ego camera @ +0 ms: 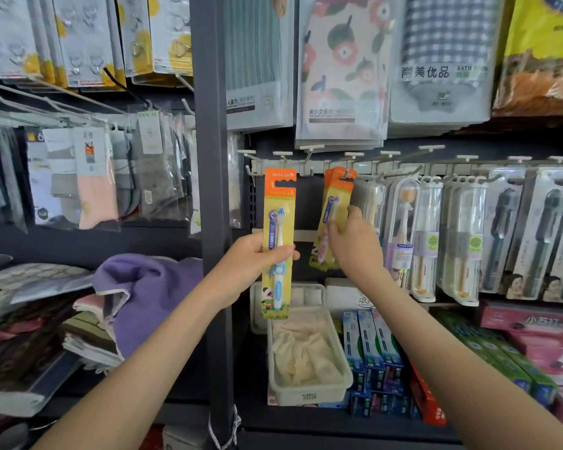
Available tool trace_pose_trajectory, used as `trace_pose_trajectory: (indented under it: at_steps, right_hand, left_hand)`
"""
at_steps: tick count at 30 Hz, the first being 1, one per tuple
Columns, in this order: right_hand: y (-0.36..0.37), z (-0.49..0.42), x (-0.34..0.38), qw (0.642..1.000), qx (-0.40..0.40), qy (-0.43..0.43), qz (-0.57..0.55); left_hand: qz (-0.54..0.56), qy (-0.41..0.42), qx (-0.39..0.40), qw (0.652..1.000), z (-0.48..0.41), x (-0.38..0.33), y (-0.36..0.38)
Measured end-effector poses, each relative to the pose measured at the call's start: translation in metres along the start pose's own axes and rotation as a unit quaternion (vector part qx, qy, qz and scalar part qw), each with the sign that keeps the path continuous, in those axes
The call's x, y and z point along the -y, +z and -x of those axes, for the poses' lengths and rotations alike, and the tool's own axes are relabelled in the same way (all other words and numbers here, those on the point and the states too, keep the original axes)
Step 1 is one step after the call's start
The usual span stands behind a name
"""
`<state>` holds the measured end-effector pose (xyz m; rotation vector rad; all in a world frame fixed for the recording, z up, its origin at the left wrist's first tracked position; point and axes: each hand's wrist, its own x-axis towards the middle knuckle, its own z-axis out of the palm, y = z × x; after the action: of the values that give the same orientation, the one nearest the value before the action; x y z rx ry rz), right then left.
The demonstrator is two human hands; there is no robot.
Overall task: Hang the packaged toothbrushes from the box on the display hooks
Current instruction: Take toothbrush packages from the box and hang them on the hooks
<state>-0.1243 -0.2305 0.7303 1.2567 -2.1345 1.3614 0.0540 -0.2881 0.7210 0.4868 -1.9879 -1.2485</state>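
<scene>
Holding a blue toothbrush pack (278,241) upright, the left hand (257,254) is clamped on it at mid-height, with the thumb across the front and the fingers curled behind. The pack's orange top sits just under the left end of the hook rail (306,167). Cannot tell whether it touches a hook.

The right hand (355,245) has its fingers closed on the right edge of a pink toothbrush pack (330,222). This pack hangs tilted from a hook (346,173) on the rail, a little left of the rail's middle. A second orange-topped card lies directly behind it.

Clear-cased toothbrushes (429,238) hang from the rail's middle towards its right end. A white basket (309,394) with cream cloth stands well below the rail's left part. Toothpaste boxes (371,345) stand below the rail's middle. A purple towel (150,287) lies below the rail and to its left.
</scene>
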Motion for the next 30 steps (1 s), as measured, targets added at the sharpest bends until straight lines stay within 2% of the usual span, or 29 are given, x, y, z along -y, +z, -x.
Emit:
trace_pose_trajectory:
  at_steps: [4,8,11,14,16,17,18,19,21,22,23,25,30]
  right_hand:
    - [-0.012,0.018,0.021,0.978,0.030,-0.053,-0.200]
    - [-0.014,0.031,0.032,0.964,0.090,-0.083,-0.236]
    - [-0.016,0.031,0.031,0.948,0.099,-0.078,-0.292]
    - [-0.019,0.025,0.029,0.954,0.092,-0.070,-0.278]
    - [-0.020,0.017,0.025,0.954,0.088,-0.051,-0.283]
    - [-0.022,0.012,0.022,0.954,0.088,-0.038,-0.283]
    - [-0.023,0.006,0.018,0.957,0.085,-0.030,-0.277]
    - [-0.025,0.001,0.015,0.961,0.084,-0.025,-0.261]
    - [-0.026,-0.010,0.007,0.974,0.073,-0.020,-0.212]
    - [-0.026,-0.016,0.004,0.980,0.069,-0.021,-0.185]
    - [-0.026,-0.021,0.002,0.985,0.062,-0.021,-0.162]
    - [-0.023,-0.030,0.000,0.988,0.047,-0.003,-0.147]
    - [-0.006,-0.046,-0.006,0.989,0.011,0.043,-0.144]
  left_hand:
    - [-0.016,0.019,-0.010,1.000,-0.001,-0.002,0.007]
    - [-0.084,0.049,-0.007,0.995,-0.006,-0.012,0.019]
    - [-0.105,0.059,0.006,0.993,-0.009,-0.016,0.023]
    - [-0.133,0.067,0.017,0.989,-0.013,-0.019,0.024]
    - [-0.197,0.067,0.004,0.978,-0.014,-0.020,0.025]
    - [-0.256,0.084,-0.028,0.963,-0.014,-0.019,0.025]
    - [-0.338,0.138,-0.092,0.926,-0.015,-0.016,0.023]
    - [-0.425,0.211,-0.179,0.862,-0.016,-0.013,0.019]
    - [-0.541,0.328,-0.329,0.701,-0.018,-0.010,0.007]
    - [-0.570,0.348,-0.366,0.648,-0.021,-0.007,0.001]
    - [-0.594,0.344,-0.383,0.618,-0.023,-0.006,-0.004]
    - [-0.632,0.304,-0.386,0.600,-0.028,-0.003,-0.011]
    - [-0.670,0.254,-0.372,0.590,-0.032,-0.002,-0.014]
